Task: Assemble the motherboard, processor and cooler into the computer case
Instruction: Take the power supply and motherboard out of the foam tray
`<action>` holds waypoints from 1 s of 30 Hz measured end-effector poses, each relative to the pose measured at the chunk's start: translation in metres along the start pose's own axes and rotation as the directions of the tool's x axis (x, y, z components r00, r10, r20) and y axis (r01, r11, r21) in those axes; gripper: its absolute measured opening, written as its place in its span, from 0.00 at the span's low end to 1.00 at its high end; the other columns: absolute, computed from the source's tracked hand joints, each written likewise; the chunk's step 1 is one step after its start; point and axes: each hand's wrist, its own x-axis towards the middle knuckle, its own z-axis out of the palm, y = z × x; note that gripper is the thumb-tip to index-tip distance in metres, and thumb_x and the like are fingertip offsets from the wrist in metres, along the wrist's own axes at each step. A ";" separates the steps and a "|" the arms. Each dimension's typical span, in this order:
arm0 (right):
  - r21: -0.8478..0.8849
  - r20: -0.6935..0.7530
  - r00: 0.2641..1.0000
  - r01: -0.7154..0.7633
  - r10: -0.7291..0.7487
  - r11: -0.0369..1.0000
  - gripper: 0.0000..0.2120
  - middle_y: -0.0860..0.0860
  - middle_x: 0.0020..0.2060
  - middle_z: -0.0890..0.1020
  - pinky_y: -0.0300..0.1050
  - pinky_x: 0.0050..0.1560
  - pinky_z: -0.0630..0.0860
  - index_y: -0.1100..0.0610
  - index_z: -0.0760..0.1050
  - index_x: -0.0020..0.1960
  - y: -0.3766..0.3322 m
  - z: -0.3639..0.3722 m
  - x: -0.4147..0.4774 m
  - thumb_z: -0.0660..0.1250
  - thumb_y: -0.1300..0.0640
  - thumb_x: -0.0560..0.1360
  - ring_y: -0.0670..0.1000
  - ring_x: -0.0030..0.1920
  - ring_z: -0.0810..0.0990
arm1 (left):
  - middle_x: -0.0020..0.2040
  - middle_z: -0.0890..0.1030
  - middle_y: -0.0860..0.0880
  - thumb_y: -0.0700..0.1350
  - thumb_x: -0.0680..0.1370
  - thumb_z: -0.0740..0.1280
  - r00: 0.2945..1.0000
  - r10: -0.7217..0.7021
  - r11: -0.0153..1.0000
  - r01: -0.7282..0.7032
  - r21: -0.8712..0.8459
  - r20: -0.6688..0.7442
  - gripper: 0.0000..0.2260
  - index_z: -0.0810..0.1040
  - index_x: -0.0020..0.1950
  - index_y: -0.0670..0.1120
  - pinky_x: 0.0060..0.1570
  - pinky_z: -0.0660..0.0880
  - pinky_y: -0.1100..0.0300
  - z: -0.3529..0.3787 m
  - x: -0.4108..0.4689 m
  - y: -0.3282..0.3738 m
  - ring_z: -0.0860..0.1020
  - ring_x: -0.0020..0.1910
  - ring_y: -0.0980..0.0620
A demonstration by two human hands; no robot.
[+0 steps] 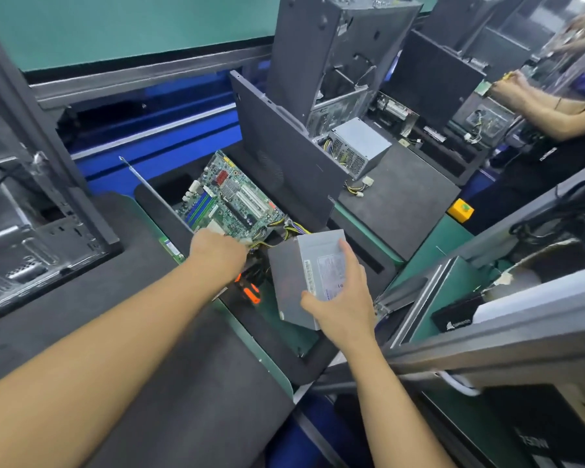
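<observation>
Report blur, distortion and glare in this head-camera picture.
Head view: sharp at centre on the green printed-circuit motherboard and grey metal power supply box; smeared top right around the second person's forearm; wide-angle bending stretches the edges; even light, no hard glare.

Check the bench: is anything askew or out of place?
The motherboard sits tilted, not flat, and cables from the power supply trail over its near corner. An orange-handled screwdriver lies loose beside the power supply, which the right hand holds.

Green motherboard (230, 204) lies face-up; blue slots showing.
</observation>
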 end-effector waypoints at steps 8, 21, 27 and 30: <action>0.051 -0.220 0.971 -0.086 0.096 0.995 0.46 0.38 0.57 0.66 0.51 0.55 0.72 0.32 0.55 0.74 -0.014 -0.010 0.005 0.68 0.41 0.58 0.48 0.55 0.72 | 0.57 0.82 0.49 0.40 0.77 0.63 0.995 -0.100 0.964 0.093 -0.250 -0.015 0.08 0.78 0.51 0.50 0.47 0.64 0.57 0.029 -0.016 0.017 0.80 0.57 0.47; 0.133 -0.525 0.830 -0.137 0.187 0.982 0.46 0.45 0.63 0.70 0.60 0.67 0.70 0.36 0.57 0.74 -0.038 -0.055 0.020 0.67 0.40 0.58 0.52 0.57 0.74 | 0.51 0.82 0.50 0.39 0.76 0.62 0.993 -0.116 0.922 0.109 -0.370 0.005 0.06 0.72 0.43 0.50 0.48 0.66 0.54 0.051 -0.018 0.023 0.81 0.51 0.45; -0.026 -0.348 0.925 -0.170 0.151 0.985 0.50 0.50 0.66 0.70 0.62 0.67 0.70 0.37 0.52 0.77 -0.032 -0.043 0.009 0.67 0.40 0.57 0.57 0.61 0.75 | 0.53 0.83 0.49 0.43 0.75 0.62 0.996 -0.084 0.913 0.085 -0.399 0.020 0.03 0.72 0.43 0.50 0.49 0.67 0.54 0.060 -0.016 0.022 0.81 0.54 0.45; -0.100 -0.248 0.961 -0.151 0.122 0.983 0.51 0.50 0.65 0.71 0.59 0.66 0.69 0.36 0.50 0.77 -0.029 -0.029 0.002 0.67 0.41 0.57 0.57 0.62 0.74 | 0.56 0.82 0.48 0.50 0.79 0.59 0.997 -0.073 0.929 0.068 -0.363 0.000 0.08 0.77 0.49 0.51 0.49 0.65 0.53 0.067 -0.017 0.022 0.80 0.56 0.45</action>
